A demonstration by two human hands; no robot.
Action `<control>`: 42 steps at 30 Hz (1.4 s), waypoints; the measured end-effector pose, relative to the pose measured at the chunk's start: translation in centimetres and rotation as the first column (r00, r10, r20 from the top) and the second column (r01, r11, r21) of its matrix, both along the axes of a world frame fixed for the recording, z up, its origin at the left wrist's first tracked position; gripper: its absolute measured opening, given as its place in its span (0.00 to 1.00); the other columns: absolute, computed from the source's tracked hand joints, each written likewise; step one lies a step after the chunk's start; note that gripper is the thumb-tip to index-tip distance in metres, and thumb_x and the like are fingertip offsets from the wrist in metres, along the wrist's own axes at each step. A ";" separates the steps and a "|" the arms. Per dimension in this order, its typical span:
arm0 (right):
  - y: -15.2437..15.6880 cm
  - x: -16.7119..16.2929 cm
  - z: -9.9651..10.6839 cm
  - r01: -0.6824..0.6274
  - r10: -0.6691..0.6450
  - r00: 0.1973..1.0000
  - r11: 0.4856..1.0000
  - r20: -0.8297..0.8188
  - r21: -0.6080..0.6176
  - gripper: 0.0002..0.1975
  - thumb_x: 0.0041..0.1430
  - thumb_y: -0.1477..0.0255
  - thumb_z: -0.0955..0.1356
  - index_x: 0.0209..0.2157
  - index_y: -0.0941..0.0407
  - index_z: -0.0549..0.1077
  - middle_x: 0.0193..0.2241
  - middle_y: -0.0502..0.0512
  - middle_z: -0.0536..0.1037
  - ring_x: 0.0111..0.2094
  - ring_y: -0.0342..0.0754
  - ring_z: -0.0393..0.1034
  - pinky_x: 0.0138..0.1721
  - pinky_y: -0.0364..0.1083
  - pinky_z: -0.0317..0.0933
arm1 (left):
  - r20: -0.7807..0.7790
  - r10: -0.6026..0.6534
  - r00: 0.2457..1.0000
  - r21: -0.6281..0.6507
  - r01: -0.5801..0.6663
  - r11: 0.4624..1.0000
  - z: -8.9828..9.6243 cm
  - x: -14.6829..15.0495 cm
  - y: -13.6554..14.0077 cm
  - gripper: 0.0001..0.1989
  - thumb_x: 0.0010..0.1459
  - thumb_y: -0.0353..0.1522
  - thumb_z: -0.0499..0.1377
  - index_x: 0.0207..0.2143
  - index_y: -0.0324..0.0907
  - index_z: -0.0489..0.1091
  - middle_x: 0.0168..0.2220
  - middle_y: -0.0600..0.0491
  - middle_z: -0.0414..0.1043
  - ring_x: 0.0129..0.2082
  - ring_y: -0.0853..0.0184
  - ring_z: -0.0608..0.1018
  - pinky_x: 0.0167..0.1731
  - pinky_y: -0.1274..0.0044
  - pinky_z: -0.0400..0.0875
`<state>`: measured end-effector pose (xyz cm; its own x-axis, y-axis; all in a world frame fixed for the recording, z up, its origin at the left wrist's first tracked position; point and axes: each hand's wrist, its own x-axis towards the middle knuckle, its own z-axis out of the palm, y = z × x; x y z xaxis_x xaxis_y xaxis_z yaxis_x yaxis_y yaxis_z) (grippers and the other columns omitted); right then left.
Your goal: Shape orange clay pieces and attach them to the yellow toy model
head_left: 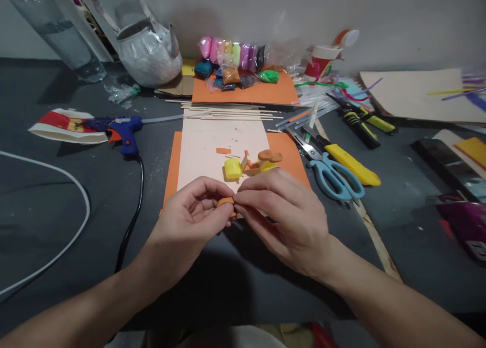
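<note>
Between my two hands, over the near edge of the paper, is a small piece of orange clay (225, 201). My left hand (199, 208) is closed around it with thumb and fingers. My right hand (283, 216) pinches at the right side of the same piece, its fingertips pressed together. Just beyond my fingers stands a small clay model with a yellow roll (233, 168), an orange upright part (247, 159) and brown-orange rounded discs (269, 155) on its right. The model's right end is partly hidden by my right hand.
Thin wooden sticks (231, 114) lie across the pale sheet (224, 132). To the left is a blue glue gun (129, 132) with its cord. Blue-handled scissors (330, 176), a yellow cutter (353, 165) and pliers (359, 120) lie right. Bagged clay (231, 59) and a kettle (150, 51) stand behind.
</note>
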<state>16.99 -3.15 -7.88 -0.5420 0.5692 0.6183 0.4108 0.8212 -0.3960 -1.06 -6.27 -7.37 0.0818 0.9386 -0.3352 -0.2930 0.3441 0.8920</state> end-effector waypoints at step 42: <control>-0.1 -0.4 -1.5 -0.003 -0.002 0.996 0.999 0.089 0.052 0.21 0.69 0.70 0.66 0.60 0.63 0.70 0.57 0.71 0.78 0.59 0.60 0.72 0.65 0.66 0.61 | 0.242 0.097 0.965 -0.086 -0.079 0.993 -0.1 -0.2 0.4 0.09 0.49 0.26 0.73 0.33 0.40 0.79 0.31 0.55 0.81 0.31 0.74 0.80 0.35 0.84 0.76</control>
